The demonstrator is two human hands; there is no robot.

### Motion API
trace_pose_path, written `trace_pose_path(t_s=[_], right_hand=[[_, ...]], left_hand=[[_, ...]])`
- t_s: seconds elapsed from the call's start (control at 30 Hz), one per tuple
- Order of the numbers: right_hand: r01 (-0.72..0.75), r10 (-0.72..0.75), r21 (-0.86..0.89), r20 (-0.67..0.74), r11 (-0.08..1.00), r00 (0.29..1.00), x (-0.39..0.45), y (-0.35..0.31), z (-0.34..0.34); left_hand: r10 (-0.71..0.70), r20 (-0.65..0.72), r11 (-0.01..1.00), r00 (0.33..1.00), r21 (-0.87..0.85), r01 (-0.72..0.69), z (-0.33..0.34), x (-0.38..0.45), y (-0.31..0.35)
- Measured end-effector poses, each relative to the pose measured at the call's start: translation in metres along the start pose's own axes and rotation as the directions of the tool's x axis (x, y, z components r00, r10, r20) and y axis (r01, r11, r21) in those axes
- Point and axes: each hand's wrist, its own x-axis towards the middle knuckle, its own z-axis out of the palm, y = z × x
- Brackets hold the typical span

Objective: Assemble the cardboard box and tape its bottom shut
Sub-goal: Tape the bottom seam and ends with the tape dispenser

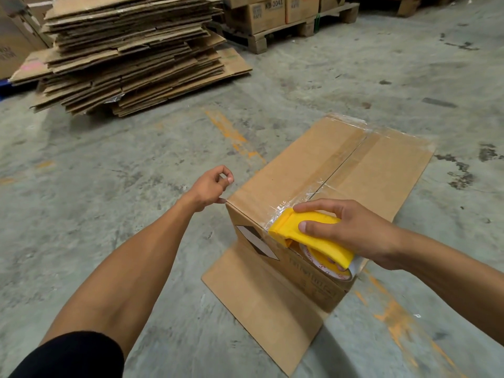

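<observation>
A brown cardboard box (pixel 294 170) stands bottom-up on the concrete floor. Its two bottom flaps are folded shut, and clear tape (pixel 316 184) runs along the centre seam from the far edge to the near edge. My right hand (pixel 351 227) grips a yellow tape dispenser (pixel 308 236) pressed over the near top edge of the box, its roll hanging down the near side. My left hand (pixel 210 186) hovers just left of the box's near left corner, fingers loosely curled and holding nothing. One loose flap (pixel 261 301) of the open end lies flat on the floor toward me.
A tall stack of flattened cardboard boxes (pixel 131 50) sits on the floor at the back left. Wooden pallets (pixel 302 25) carrying closed printed cartons stand at the back centre and right. Orange paint marks (pixel 234 137) streak the grey concrete floor.
</observation>
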Motion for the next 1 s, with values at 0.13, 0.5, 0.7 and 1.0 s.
trace_pose_path(t_s=[0.13, 0.5, 0.7, 1.0], right_hand=[[0.016, -0.016, -0.018, -0.013, 1.0, 1.0, 0.0, 0.003, 0.002], [0.01, -0.012, -0.067, -0.03, 0.998, 0.999, 0.002, 0.012, 0.009], [-0.012, 0.007, -0.094, -0.06, 0.996, 0.998, 0.004, 0.013, 0.01], [-0.025, 0.016, -0.116, -0.082, 0.993, 0.996, 0.004, 0.01, 0.01]], left_hand=[[-0.031, -0.052, 0.998, 0.998, -0.047, 0.028, 0.002, 0.0, 0.002], [-0.186, 0.154, 0.929, 0.97, -0.294, 0.225, 0.019, -0.005, -0.022], [-0.299, 0.248, 0.834, 0.922, -0.402, 0.379, 0.026, -0.004, -0.028], [-0.225, -0.323, 0.967, 0.919, -0.192, 0.169, 0.038, -0.028, -0.062]])
